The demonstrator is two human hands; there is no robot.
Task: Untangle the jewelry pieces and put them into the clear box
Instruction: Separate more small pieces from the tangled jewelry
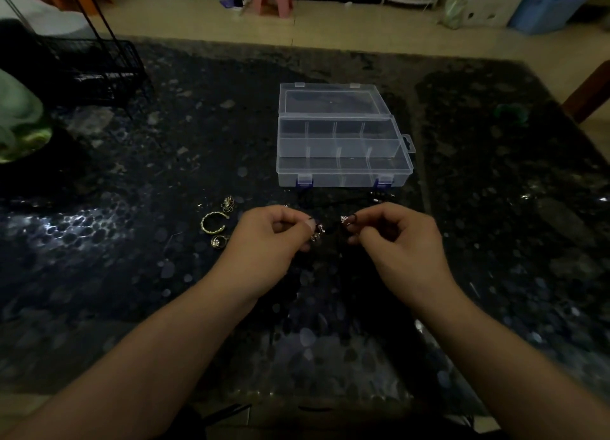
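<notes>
My left hand (275,233) and right hand (394,233) each pinch small jewelry (317,233) over the desk (495,208), near the open clear box (343,175); tugging could tighten the tangle.

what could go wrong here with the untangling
1. The left hand and right hand pinch small pieces on a thin dark cord over a dark speckled table; a dropped piece could be hard to spot.
2. Pulling apart may tighten the tangle.
3. The gold ring lies near the left wrist and could get knocked.
</notes>
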